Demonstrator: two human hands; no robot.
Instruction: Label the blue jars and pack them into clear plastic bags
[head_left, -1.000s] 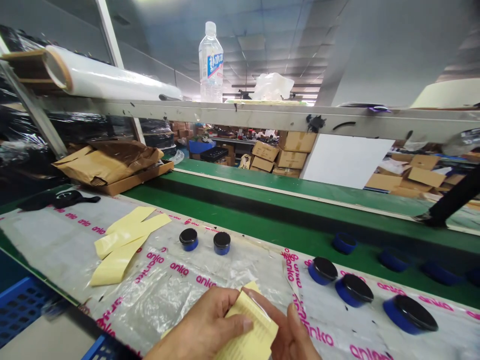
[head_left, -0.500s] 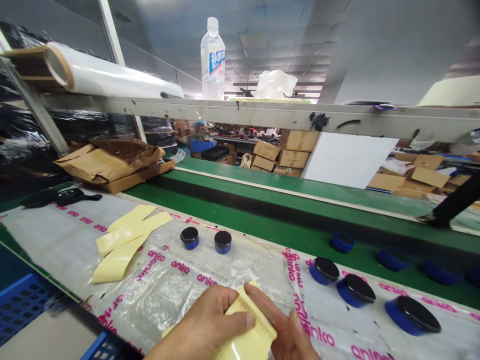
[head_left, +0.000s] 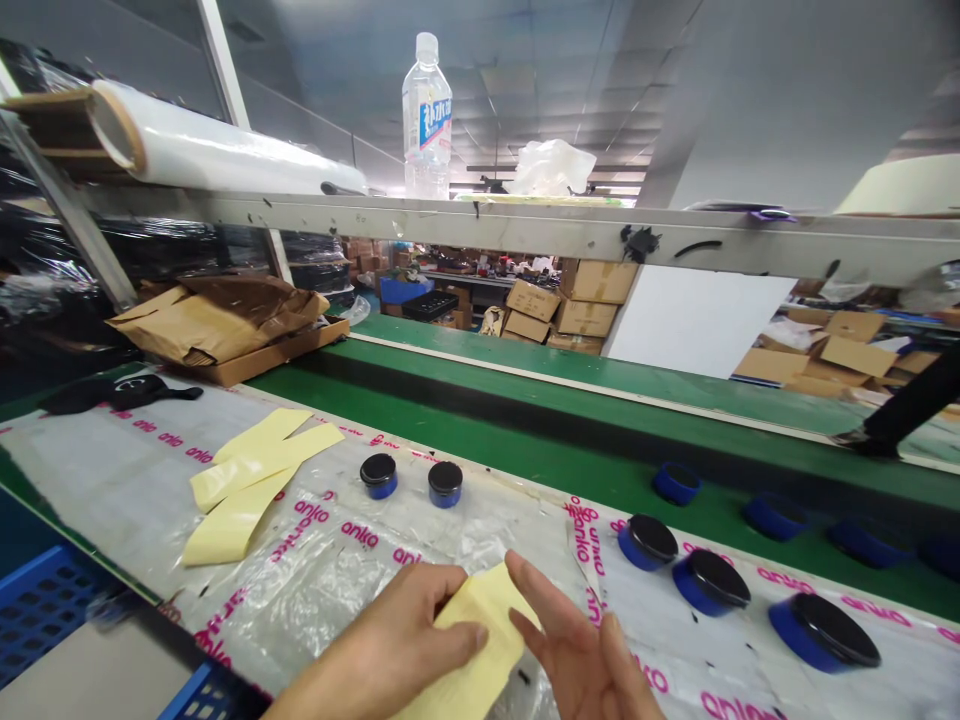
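Observation:
My left hand [head_left: 409, 635] grips a pale yellow paper sheet [head_left: 474, 648], its thumb lying on top of the sheet and the other fingers hidden beneath. Beside the sheet's right edge is my right hand [head_left: 577, 645], fingers apart, with the fingertips at or very near that edge; I cannot tell if they touch it. Past the hands stand two small round blue tubs with black lids, one a lidded tub [head_left: 445, 484], the other a similar tub [head_left: 379, 476]. Several more lidded tubs [head_left: 711, 581] sit to the right.
Yellow paper strips [head_left: 259, 470] lie at left on the printed plastic sheeting [head_left: 360, 580]. Blue tubs [head_left: 776, 517] are on the green conveyor belt [head_left: 525, 440]. A cardboard tray [head_left: 285, 350] holds brown paper. Overhead, a metal rail [head_left: 525, 225] carries a bottle [head_left: 427, 120].
My left hand and the yellow sheet have moved slightly left and down. My right hand has drawn away to the right, its fingers spreading. The tubs on the belt have shifted left.

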